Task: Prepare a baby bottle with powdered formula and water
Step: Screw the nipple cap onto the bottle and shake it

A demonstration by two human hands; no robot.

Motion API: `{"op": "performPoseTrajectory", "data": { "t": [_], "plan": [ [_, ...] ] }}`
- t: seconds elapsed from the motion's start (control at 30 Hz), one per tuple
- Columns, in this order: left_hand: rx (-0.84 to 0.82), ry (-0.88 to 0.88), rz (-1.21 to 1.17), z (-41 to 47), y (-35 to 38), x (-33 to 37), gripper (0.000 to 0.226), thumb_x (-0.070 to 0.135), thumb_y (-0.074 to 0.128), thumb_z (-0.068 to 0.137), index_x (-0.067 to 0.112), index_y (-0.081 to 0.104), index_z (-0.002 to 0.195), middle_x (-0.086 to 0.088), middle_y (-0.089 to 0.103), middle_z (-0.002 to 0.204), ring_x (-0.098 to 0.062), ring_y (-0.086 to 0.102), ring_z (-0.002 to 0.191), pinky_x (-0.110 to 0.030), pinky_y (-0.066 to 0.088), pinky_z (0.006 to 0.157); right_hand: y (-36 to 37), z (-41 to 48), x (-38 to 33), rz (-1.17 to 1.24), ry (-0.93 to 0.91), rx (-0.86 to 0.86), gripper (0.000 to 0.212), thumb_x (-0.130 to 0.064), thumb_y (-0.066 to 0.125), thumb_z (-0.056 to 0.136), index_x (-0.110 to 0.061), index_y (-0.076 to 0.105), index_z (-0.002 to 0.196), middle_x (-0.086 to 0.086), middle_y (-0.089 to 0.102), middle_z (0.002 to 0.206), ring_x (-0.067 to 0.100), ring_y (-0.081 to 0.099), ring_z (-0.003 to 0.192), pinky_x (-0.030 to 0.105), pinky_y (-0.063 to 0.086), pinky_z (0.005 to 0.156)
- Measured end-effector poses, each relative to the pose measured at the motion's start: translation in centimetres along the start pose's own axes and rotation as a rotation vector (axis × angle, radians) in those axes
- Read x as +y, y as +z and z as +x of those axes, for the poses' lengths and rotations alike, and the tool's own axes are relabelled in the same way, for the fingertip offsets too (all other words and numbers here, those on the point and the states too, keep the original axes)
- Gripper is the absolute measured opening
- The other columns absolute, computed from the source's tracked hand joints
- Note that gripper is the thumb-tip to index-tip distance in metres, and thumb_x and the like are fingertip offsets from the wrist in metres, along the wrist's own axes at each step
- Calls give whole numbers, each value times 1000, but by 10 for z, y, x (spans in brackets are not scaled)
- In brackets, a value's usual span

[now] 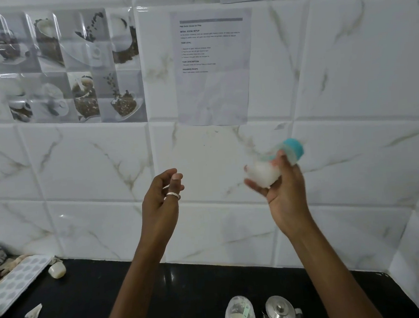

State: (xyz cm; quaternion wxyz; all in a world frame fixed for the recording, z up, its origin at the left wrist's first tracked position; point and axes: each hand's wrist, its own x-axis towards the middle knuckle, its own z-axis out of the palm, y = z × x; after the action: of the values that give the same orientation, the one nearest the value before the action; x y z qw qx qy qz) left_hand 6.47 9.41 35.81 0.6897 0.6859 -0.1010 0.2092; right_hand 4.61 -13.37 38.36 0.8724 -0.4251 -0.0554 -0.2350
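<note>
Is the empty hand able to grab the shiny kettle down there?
Probably yes. The left hand is open and holds nothing, and nothing covers the steel kettle on the black counter; it would have to come down past the jar.

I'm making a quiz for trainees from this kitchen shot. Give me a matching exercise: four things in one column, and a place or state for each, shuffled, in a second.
Things:
1. Bottle
2. Steel pot
3. Jar
4. Left hand

Places or states:
A. On the counter, left of the steel pot, white powder inside
B. Empty, fingers curled, ring on one finger
C. Held up in the right hand, blurred, teal cap
D. At the bottom edge, lid on

Pairs: 1-C, 2-D, 3-A, 4-B
</note>
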Motion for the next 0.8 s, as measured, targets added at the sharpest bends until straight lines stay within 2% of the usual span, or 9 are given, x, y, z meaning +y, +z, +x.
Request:
{"op": "performPoseTrajectory", "data": {
  "t": [0.07, 0.17, 0.23, 0.3, 0.4, 0.6, 0.67, 0.73, 0.8],
  "plan": [
    [9, 2, 2, 2, -1, 0, 35, 51, 53, 100, 31, 64, 126, 13, 71, 117, -3, 70, 105, -44, 56, 101, 2, 3, -1, -36, -53, 26, 48, -35, 62, 100, -8, 46, 136, 20, 61, 130, 40, 70, 112, 45, 62, 70],
    [-3, 16, 9, 5, 2, 2, 33, 45, 51, 103, 28, 63, 128, 12, 70, 119, -4, 69, 105, -42, 56, 101, 1, -10, 13, -271, 53, -198, 50, -42, 75, 91, -18, 52, 128, 10, 69, 115, 35, 71, 109, 50, 63, 70],
    [-16, 29, 19, 5, 4, 4, 34, 45, 51, 103, 27, 63, 129, 12, 70, 118, -3, 69, 105, -41, 57, 100, 1, -15, 15, -338, 107, -287, 61, -46, 80, 82, -19, 53, 129, 14, 69, 119, 38, 70, 112, 52, 62, 71],
    [-15, 32, 14, 5, 3, 6, 31, 44, 51, 104, 28, 63, 127, 11, 70, 118, -3, 69, 104, -41, 56, 100, 2, -9, 7, -162, 75, -172, 58, -43, 76, 86, -12, 52, 129, 22, 63, 124, 44, 67, 114, 49, 62, 68],
    [-2, 30, 9, 8, -1, 8, 24, 43, 52, 104, 33, 63, 123, 11, 70, 119, -3, 69, 105, -42, 56, 101, 4, 4, -7, 8, -26, 9, 38, -33, 57, 102, -8, 48, 129, 27, 60, 131, 41, 71, 107, 43, 62, 68],
    [-10, 27, 4, 10, 3, 7, 19, 42, 51, 106, 36, 62, 120, 12, 70, 119, -2, 70, 103, -40, 57, 99, 0, -22, 17, -314, 156, -292, 52, -35, 69, 89, -16, 49, 133, 27, 57, 134, 47, 63, 121, 51, 63, 71],
    [-15, 30, 12, 9, 3, 5, 21, 42, 52, 106, 35, 63, 122, 12, 71, 118, -1, 70, 103, -40, 57, 99, 0, -16, 11, -162, 120, -180, 48, -33, 68, 94, -11, 50, 132, 29, 56, 135, 49, 62, 120, 49, 62, 68],
    [-12, 28, 5, 9, 1, 5, 19, 42, 53, 105, 36, 63, 120, 12, 71, 118, -1, 70, 103, -41, 57, 99, 0, -2, -2, -34, 40, 11, 36, -33, 61, 102, -9, 53, 128, 26, 61, 127, 45, 68, 111, 44, 62, 66],
    [-5, 23, -5, 9, 0, 5, 19, 43, 53, 105, 36, 63, 120, 12, 71, 119, -2, 70, 103, -41, 57, 99, 1, 8, -6, -23, -21, 137, 41, -35, 58, 104, -5, 50, 132, 22, 63, 124, 42, 71, 108, 41, 62, 68]
  ]
}}
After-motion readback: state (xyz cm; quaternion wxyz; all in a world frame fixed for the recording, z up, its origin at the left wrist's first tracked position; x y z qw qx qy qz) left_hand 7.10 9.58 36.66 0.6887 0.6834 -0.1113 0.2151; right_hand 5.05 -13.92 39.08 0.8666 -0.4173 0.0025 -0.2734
